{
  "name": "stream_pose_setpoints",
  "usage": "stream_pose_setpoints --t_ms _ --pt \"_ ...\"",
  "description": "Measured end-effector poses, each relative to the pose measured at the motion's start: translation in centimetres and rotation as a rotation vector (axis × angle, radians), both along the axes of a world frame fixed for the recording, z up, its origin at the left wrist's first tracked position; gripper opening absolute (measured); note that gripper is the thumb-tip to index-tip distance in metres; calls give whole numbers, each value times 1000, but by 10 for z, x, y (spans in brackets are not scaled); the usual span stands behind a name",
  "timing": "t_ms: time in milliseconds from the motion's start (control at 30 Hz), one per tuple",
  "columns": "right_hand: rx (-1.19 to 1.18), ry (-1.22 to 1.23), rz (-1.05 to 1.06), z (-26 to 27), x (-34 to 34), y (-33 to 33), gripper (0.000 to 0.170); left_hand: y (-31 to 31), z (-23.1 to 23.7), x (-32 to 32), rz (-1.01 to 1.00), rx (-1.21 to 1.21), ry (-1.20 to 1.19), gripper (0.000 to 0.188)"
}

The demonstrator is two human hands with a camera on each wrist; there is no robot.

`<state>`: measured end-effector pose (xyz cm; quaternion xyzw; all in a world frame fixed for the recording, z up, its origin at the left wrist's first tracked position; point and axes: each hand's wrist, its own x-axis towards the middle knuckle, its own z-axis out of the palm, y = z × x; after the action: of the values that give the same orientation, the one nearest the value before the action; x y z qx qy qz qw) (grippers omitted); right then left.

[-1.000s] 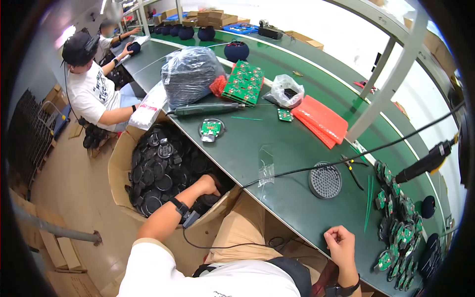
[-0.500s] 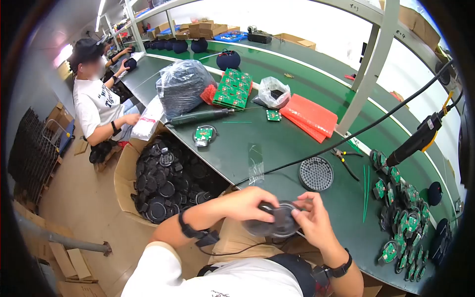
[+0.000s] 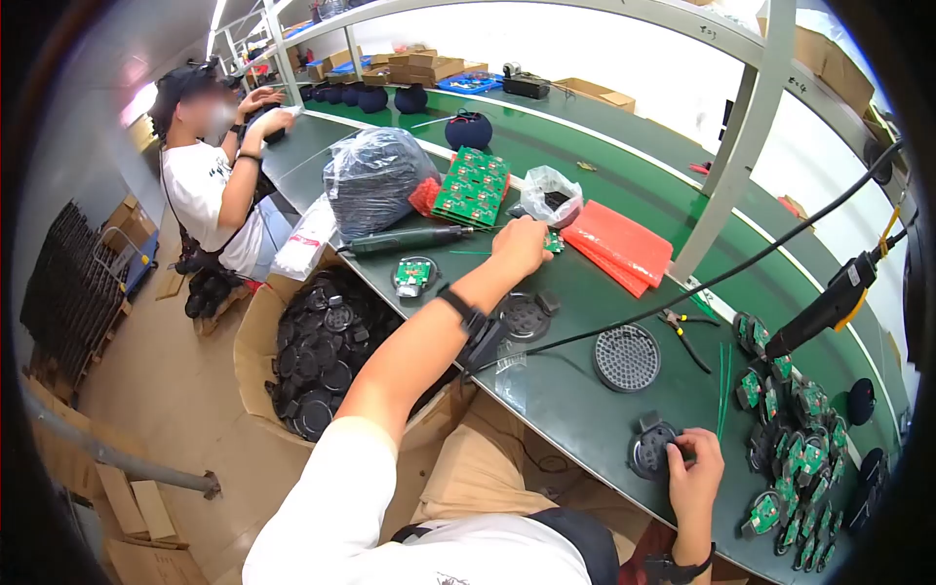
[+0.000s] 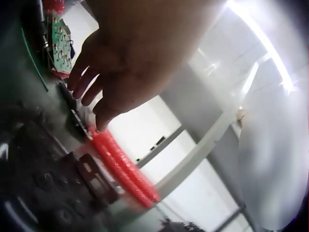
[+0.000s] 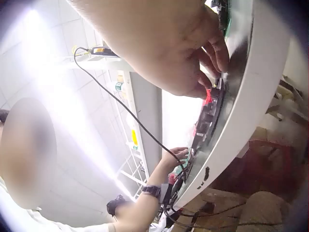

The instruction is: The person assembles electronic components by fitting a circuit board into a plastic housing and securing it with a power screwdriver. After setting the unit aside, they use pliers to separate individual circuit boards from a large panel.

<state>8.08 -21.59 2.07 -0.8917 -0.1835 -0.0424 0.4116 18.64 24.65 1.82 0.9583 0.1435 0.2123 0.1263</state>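
Observation:
My left hand reaches over the bench beside a small green circuit board, partly covering it. In the left wrist view the fingers of this hand are spread and loosely bent, with nothing seen between them. A black round part with a raised block lies below my left forearm. Near the front edge, my right hand grips the right rim of another black round part, which lies on the bench. The right wrist view shows that hand with thumb and fingertips at the part's edge.
A grey perforated disc, pliers and red bags lie on the bench. Many board assemblies cover the right end. A box of black parts stands left; a cable crosses above. Another person sits at the far left.
Both hands held black round parts together over the bench edge; now one part lies at centre and one at right. The left hand has moved away to the small board, the right hand rightward.

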Motion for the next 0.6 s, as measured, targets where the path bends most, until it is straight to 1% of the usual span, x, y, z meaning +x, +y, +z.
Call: stream_pose_setpoints --t_ms 33,100,133,167,200,233,267,300,367,400,433,500,533,567,600 --pt "4 -90 28 -1 -1 0 18 0 -6 12 39 32 -10 30" --pt "-102 -128 110 4 -7 -3 28 13 -21 30 32 30 16 27" --pt "-106 -85 114 8 -11 -3 32 19 -27 37 33 29 52 24" --pt "-110 -37 117 10 -15 -5 35 21 -26 33 -19 87 4 18" --pt "-112 -30 102 8 -16 -9 35 18 -17 30 38 56 28 18" --pt "-134 -106 134 4 -17 -12 39 15 -9 27 96 23 57 18" --pt "-155 -182 167 2 -18 -15 44 16 -3 16 81 28 -33 19" --pt "-156 -171 154 7 -21 -13 44 17 7 3 67 34 -123 21" --pt "-213 -212 196 20 -28 -6 47 -9 51 -43 -66 -601 -141 26" --pt "-238 -259 205 12 -27 -7 44 -22 62 -65 -139 -798 -167 27" --pt "-241 -245 200 7 -27 -7 44 -37 69 -87 -208 -999 -192 29" --pt "-262 -330 210 5 -27 -2 40 -68 83 -128 -306 -1140 -113 27" --pt "-270 -364 231 9 -27 2 39 -80 83 -143 -362 -1158 -71 27" --pt "-290 -345 223 11 -26 5 39 -93 81 -154 -425 -1183 -25 27" --pt "-206 -324 226 10 -27 6 39 -112 82 -163 -414 -1242 -33 26"
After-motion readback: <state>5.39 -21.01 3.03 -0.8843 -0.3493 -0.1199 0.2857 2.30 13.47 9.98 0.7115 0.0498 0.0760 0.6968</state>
